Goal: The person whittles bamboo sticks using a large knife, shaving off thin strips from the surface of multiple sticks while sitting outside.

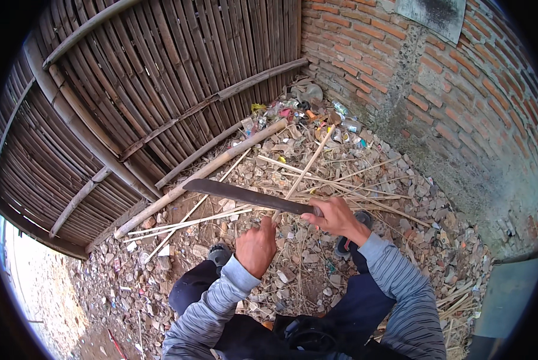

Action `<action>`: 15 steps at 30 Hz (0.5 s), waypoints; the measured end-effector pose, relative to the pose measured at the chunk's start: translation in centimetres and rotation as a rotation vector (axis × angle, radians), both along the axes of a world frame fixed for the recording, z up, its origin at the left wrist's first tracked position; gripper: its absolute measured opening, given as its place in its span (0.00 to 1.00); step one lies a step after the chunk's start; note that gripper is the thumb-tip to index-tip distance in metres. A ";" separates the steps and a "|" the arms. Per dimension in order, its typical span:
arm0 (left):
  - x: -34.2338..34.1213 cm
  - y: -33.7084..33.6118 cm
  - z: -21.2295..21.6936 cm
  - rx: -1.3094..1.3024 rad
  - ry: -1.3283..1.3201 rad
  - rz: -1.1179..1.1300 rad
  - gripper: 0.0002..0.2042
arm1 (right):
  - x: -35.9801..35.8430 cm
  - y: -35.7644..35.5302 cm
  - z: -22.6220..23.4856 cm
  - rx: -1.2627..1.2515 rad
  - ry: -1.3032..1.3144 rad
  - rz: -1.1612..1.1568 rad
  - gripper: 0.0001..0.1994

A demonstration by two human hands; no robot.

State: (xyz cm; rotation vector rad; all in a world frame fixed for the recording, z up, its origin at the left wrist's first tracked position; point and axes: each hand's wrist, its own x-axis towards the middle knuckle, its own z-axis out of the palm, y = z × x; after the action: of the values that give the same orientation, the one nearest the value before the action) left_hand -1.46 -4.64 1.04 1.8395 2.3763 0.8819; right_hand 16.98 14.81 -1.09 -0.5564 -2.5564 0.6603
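My right hand (336, 218) is closed round the handle of a machete (245, 194). Its long dark blade reaches left across the middle of the view, in front of my left hand. A pale bamboo strip (310, 162) slants away from my left hand (256, 248), whose fingers are closed round its near end. The blade crosses over this strip just beyond my left fist; whether the two touch, I cannot tell. More split bamboo strips (380, 206) lie on the stony ground beyond and to the right of my hands.
A thick bamboo pole (233, 153) lies along the foot of a bamboo-slat wall (179, 66) at the left. Ahead and right stands a brick wall (389, 66). Litter (341, 109) gathers in their corner. My feet stand on rubble, and cut strips (458, 303) lie at the lower right.
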 end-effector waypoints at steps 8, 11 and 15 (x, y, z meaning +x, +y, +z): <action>1.4 -0.9 0.0 -0.048 -0.001 -0.080 0.08 | 13.0 16.8 -5.3 -0.140 -0.029 -0.888 0.40; -0.1 0.3 -0.7 -0.102 -0.009 -0.128 0.09 | 20.8 16.6 -7.1 -0.414 0.176 -1.044 0.40; -0.6 6.2 0.2 -0.200 0.111 -0.268 0.10 | 29.8 7.6 -8.6 -0.667 0.564 -1.152 0.31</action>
State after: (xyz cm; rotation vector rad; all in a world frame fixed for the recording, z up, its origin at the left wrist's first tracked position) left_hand -2.08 1.51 1.20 2.1035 2.1109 0.5103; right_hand 46.81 22.41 -9.65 -1.5784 -1.1220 0.9744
